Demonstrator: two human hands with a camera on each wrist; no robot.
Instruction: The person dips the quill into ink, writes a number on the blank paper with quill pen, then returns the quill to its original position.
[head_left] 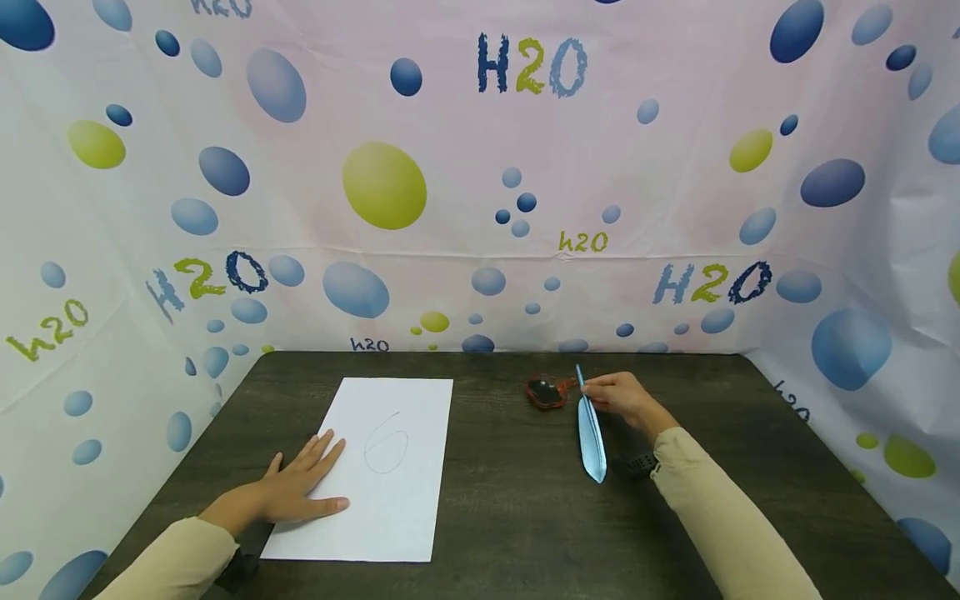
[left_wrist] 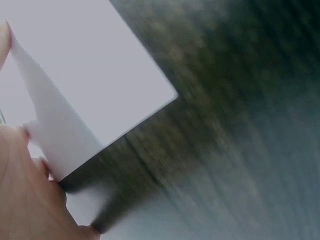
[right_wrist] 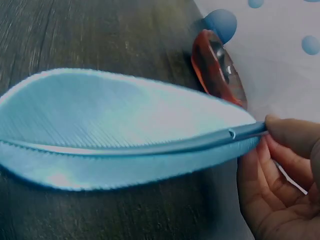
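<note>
In the head view my left hand (head_left: 296,487) rests with spread fingers on the lower left part of a white sheet of paper (head_left: 420,517). A thin pencil-like line forms a "6" on that sheet. My right hand (head_left: 622,396) pinches a light blue feather-shaped pen (head_left: 591,442) between thumb and fingers near its narrow end. Its broad, ribbed vane points toward the front of the table, as the right wrist view also shows on the pen (right_wrist: 125,115). Just left of the right hand lies a pair of sunglasses (head_left: 546,392) with orange-brown frames and dark lenses.
Underneath everything is a dark wood-grain table (head_left: 502,500). A white backdrop (head_left: 450,108) with blue and green dots and "H2O" lettering rises behind it and along both sides.
</note>
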